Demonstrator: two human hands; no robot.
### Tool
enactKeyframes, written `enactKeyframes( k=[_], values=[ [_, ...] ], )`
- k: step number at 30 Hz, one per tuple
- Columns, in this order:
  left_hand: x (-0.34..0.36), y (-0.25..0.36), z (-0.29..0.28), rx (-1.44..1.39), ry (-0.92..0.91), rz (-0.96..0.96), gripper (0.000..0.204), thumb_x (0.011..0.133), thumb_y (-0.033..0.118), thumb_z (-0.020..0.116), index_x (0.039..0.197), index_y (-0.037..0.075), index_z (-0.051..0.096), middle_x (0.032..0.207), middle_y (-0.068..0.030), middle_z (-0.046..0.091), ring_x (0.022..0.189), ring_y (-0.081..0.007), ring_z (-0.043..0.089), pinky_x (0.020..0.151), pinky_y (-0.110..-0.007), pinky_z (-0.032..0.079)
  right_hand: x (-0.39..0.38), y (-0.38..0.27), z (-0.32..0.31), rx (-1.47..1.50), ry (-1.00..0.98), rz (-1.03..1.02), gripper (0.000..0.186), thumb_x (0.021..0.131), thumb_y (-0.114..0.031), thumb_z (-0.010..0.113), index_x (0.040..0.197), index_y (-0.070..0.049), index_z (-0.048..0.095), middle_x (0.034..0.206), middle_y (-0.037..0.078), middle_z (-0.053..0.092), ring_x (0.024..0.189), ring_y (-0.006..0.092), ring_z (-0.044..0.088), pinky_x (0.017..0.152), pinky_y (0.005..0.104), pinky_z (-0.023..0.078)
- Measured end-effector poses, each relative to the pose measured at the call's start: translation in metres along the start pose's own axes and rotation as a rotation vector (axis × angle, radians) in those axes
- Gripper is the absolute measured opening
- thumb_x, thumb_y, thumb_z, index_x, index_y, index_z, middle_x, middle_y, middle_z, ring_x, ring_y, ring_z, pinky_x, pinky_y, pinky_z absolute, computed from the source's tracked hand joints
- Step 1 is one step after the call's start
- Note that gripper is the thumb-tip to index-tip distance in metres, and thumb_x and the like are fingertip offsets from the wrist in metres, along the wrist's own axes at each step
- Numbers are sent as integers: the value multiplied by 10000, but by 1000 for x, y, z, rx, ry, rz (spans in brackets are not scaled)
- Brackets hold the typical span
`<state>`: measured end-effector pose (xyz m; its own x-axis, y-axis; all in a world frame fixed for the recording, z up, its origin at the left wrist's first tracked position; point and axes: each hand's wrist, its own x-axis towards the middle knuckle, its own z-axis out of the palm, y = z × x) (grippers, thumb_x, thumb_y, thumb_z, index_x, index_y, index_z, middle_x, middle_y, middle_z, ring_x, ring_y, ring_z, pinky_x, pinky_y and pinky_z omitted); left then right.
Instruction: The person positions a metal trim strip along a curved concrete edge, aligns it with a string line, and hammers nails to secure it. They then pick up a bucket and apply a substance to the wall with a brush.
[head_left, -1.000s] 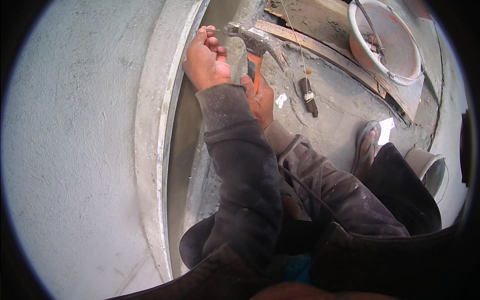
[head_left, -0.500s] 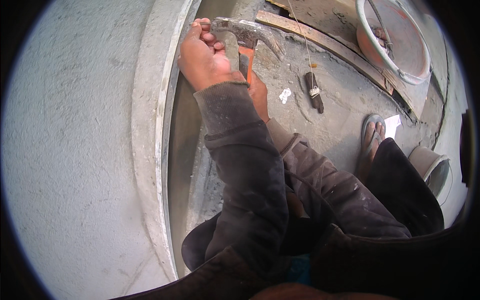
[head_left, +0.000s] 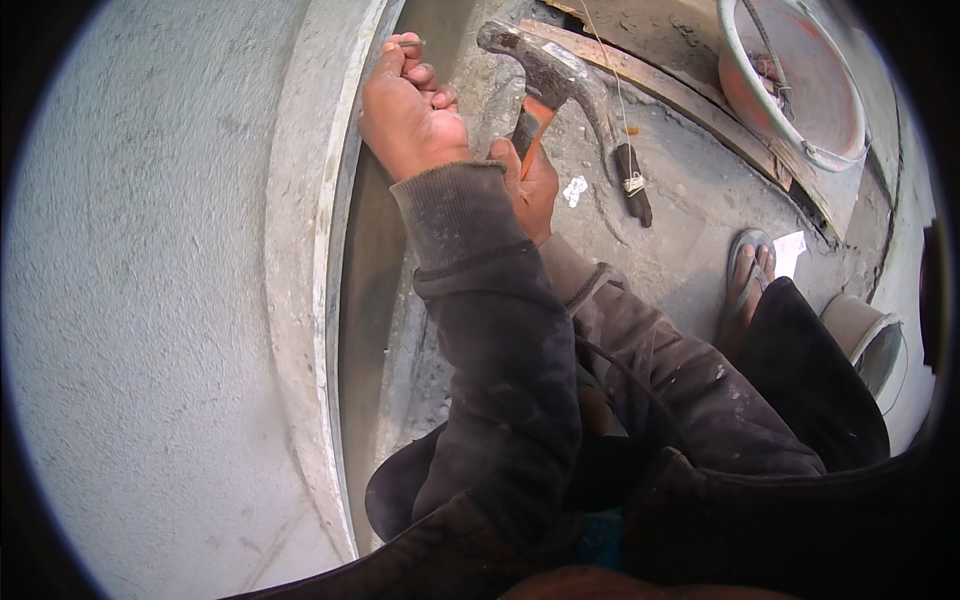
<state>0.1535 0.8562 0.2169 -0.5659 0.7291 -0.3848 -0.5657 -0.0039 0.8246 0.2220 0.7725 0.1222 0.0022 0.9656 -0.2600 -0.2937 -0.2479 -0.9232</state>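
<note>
My left hand [head_left: 412, 118] is closed, pinching a thin nail [head_left: 414, 43] between thumb and forefinger beside the straight pale edge strip [head_left: 338, 190]. The nail lies roughly level, its outer end pointing right. In my right hand [head_left: 537, 190], partly behind the left sleeve, is a claw hammer [head_left: 552, 72] with a worn metal head and an orange and black handle. The hammer's striking face stands apart from the nail, to its right. A string [head_left: 612, 90] runs down to a dark stick-like piece [head_left: 632, 187], wound with it, right of the hammer.
A rough grey plastered surface [head_left: 150, 280] fills the left side. Wooden boards [head_left: 690, 115] and a large orange-grey bucket [head_left: 735, 75] stand at the far right. My sandalled foot [head_left: 748, 265] rests on the concrete, near a smaller grey bucket [head_left: 850, 325].
The hammer has swung back to the right, away from the nail, with my right hand. My left hand stays nearly in place with the nail.
</note>
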Motion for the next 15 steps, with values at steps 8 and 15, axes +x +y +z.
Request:
enactKeyframes(
  k=[8,15],
  values=[
    [-4,0,4,86,41,22,160,1011,144,476,1012,30,589,835,23,540,640,-68,425,532,-256,285,3,-1,3,-30,-62,-107,474,986,-306,564,1385,-64,480,1063,193,681,882,147,624,786,303,494],
    [-5,1,5,55,25,29,167,1013,150,483,1024,27,595,848,25,555,647,-62,419,539,-252,284,4,7,5,-5,-87,-169,334,983,-297,592,1163,-16,575,873,63,634,777,92,558,673,275,460]
  ],
)
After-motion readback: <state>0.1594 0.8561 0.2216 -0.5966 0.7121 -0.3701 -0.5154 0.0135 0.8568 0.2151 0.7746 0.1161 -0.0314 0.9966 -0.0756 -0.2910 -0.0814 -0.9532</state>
